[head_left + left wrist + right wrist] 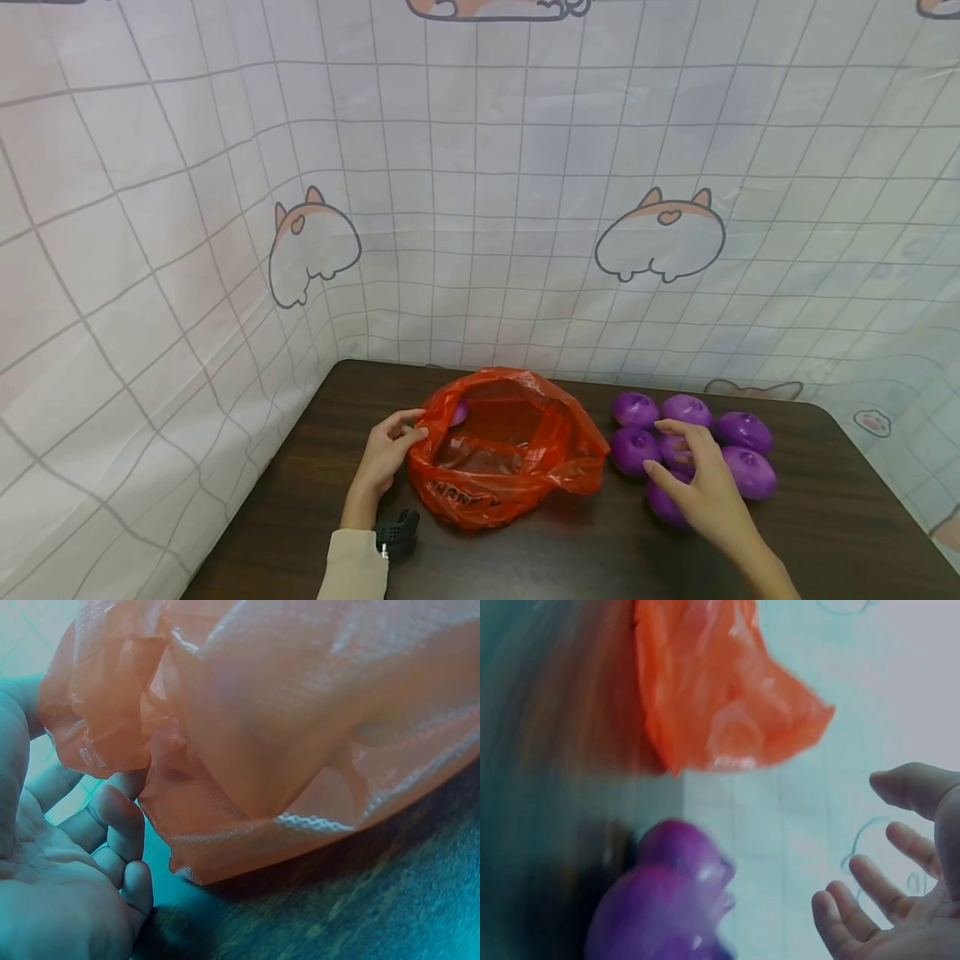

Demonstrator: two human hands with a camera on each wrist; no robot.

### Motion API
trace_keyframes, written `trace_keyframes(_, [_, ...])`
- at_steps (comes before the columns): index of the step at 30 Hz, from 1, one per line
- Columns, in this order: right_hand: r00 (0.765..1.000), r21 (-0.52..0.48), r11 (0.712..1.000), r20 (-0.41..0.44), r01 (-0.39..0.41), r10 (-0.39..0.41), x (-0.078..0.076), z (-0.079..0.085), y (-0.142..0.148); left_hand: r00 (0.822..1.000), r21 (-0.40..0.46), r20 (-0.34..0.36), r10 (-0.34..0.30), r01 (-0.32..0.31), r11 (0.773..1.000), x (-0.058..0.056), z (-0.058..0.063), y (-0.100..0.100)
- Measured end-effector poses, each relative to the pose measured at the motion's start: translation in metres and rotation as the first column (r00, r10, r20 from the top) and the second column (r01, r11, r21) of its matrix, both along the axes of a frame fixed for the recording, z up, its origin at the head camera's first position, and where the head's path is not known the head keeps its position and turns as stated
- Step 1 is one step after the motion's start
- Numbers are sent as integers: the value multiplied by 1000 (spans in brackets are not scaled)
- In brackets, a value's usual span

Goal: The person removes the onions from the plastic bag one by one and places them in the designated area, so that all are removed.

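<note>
A red plastic bag (pixel 491 500) stands on the table with its mouth spread open and dark lettering on its front. My left hand (pixel 382 458) pinches the bag's left rim between thumb and fingers; in the left wrist view the thin orange-looking film (pixel 247 735) hangs beside the curled fingers (pixel 124 817). Inside, against the bag's left wall, a bit of a purple onion (pixel 460 411) shows. To the right, my right hand (pixel 708 492) hovers over several shiny purple onions (pixel 636 410), fingers spread and holding nothing. It partly hides the nearer onions in the head view.
The dark wooden table (pixel 480 571) has a grid-patterned cloth (pixel 495 200) hanging behind it and along its left side. A black strap device (pixel 399 533) is at my left wrist. In the right wrist view, the bag's edge (pixel 735 720) lies near the onions (pixel 652 907).
</note>
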State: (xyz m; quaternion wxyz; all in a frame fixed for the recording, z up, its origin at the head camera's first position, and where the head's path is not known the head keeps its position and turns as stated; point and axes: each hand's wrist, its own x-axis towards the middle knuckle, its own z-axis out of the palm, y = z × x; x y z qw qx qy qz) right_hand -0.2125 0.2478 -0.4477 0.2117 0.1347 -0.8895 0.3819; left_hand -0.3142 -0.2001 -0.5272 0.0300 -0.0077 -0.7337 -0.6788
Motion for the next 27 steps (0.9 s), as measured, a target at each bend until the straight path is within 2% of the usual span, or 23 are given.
trace_keyframes(4, [999, -22, 999, -12, -44, 43, -6, 9, -20, 1000, 1, 2, -6, 6, 1000, 1, 1, 0])
trace_keyframes(5, [998, -24, 998, -15, -55, 54, -8, 10, -25, 1000, 6, 10, -9, 9, 1000, 3, 4, 1])
trace_keyframes(11, [992, -60, 990, -9, -129, 129, -19, 15, -54, 1000, 16, 25, -19, 18, 1000, 2, 6, 1])
trace_keyframes(12, [990, -71, 987, -3, -142, 142, -21, 16, -59, 1000, 14, 23, -17, 17, 1000, 1, 3, 0])
trace_keyframes(15, [982, -112, 976, 20, -186, 189, -25, 18, -72, 999, 21, 25, -21, 21, 1000, 2, 5, 1])
trace_keyframes(22, [967, -133, 962, 57, -238, 248, -37, 19, -105, 999, 31, 25, -22, 22, 999, 3, 7, 1])
trace_keyframes(27, [938, -188, 939, 145, -287, 316, -47, 12, -132, 1000, 35, 26, -18, 17, 999, 3, 7, 1])
